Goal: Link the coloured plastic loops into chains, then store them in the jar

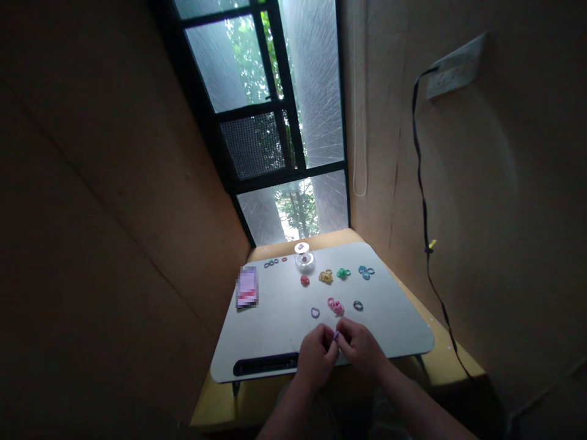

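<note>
My left hand and my right hand meet at the front edge of a white lap table. Both pinch a small purple hair tie between their fingertips, which partly cover it. Just beyond the fingers lie a pale purple hair tie, a pile of pink hair ties and a dark grey hair tie. Farther back, small heaps are grouped by colour: red hair ties, yellow hair ties, green hair ties and blue hair ties.
At the back stands a clear round container with a white-topped lid behind it. Several small rings lie to its left. A blurred-out purple rectangular object rests at the left edge. A black cable hangs on the right wall.
</note>
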### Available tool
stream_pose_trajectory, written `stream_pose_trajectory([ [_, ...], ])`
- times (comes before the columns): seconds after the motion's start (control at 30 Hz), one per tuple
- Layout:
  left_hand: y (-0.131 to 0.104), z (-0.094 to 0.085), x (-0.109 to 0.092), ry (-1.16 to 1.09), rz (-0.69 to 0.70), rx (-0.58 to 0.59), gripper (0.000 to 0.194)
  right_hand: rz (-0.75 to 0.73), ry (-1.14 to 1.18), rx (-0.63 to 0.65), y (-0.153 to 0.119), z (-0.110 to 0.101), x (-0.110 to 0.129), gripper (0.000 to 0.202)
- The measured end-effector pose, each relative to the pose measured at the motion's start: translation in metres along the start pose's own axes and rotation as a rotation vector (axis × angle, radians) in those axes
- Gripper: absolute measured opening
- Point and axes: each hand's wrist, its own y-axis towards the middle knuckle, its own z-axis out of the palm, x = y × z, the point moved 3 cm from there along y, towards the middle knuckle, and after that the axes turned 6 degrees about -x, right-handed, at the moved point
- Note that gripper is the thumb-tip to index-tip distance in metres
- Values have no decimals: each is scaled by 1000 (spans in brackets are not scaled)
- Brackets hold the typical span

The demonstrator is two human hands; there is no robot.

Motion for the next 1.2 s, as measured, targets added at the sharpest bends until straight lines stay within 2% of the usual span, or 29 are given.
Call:
stream_pose_trajectory([
  [0.57,-1,2,0,29,2,12,9,7,-31,31,-1,-1,0,10],
  [0.9,-6,4,-4,182,56,19,11,4,-26,56,-1,-1,-1,9],
  [1.2,-3,5,-6,207,45,25,13,-7,-14,64,-1,-2,-3,10],
])
